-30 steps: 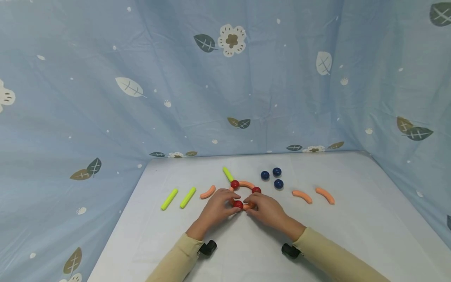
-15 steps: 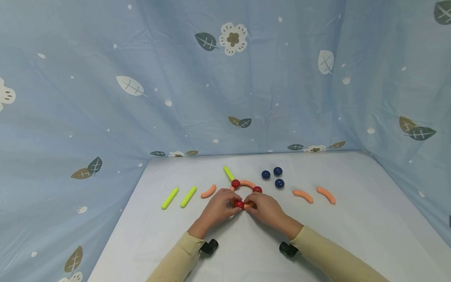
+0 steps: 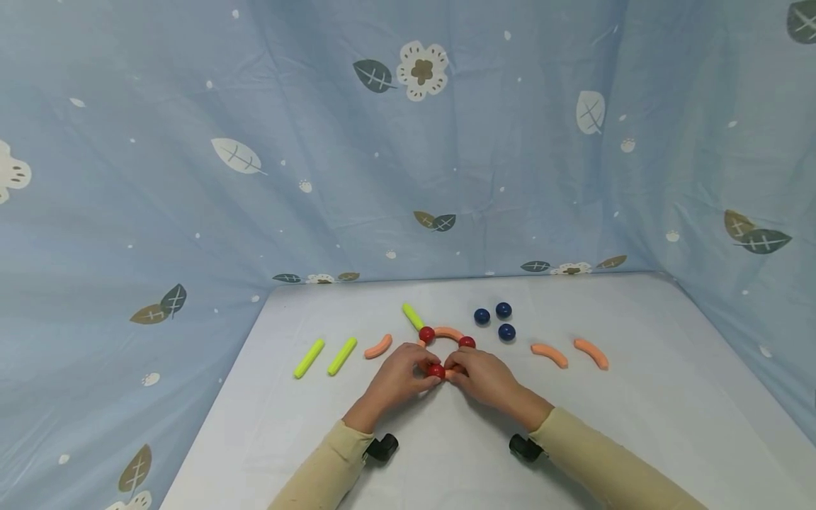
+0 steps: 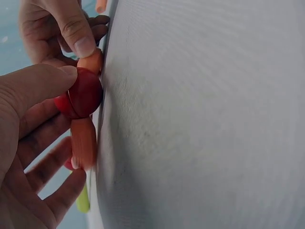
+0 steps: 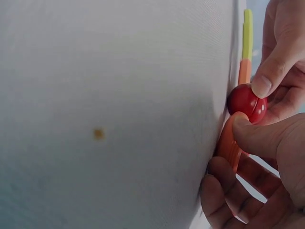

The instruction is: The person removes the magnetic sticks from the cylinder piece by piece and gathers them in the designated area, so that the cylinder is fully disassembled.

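Note:
In the head view a ring of curved orange rods and red balls lies on the table. My left hand (image 3: 403, 371) pinches the near red ball (image 4: 86, 93) between thumb and fingers. Its other fingers lie by the orange rod (image 4: 83, 143) on that ball's left. With thumb and fingers, my right hand (image 3: 486, 377) grips the curved orange rod (image 5: 228, 143) on the ball's right, whose end meets the ball. Two more red balls, one at the far left (image 3: 426, 334) and one at the right (image 3: 467, 343), join the far orange rod (image 3: 448, 332). Fingers hide parts of the ring.
A straight yellow-green rod (image 3: 412, 316) extends from the far left ball. Two more yellow-green rods (image 3: 342, 356) and an orange rod (image 3: 379, 346) lie left. Several blue balls (image 3: 506, 332) sit behind, right of the ring. Two curved orange rods (image 3: 550, 355) lie further right on the white table (image 3: 637, 425).
Both hands have shifted slightly right with the near red ball. The grips look the same, and the loose pieces stay where they were.

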The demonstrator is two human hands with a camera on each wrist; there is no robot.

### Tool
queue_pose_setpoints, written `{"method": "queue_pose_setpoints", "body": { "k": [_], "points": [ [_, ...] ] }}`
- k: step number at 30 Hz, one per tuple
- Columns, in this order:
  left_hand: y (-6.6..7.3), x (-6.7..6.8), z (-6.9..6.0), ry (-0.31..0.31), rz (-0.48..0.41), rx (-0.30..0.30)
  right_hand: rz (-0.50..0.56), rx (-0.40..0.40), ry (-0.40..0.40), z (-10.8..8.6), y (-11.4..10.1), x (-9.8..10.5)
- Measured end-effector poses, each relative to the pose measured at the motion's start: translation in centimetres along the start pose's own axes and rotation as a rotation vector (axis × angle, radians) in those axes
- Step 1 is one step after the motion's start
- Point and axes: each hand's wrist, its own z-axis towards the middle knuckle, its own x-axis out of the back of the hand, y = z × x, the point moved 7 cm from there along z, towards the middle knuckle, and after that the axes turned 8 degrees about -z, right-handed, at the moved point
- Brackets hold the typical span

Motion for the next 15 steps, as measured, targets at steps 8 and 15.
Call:
{"method": "queue_pose_setpoints", "body": {
  "k": [8,15],
  "points": [
    [-0.1,-0.2,0.1,-0.009,-0.01,0.009,-0.016,0.011,-0.003,0.0,0.2,0.4],
    [-0.3,-0.1,0.0,-0.018,-0.027,0.047,-0.02,-0.085,-0.048,-0.1,1.5,0.5]
  ]
}}
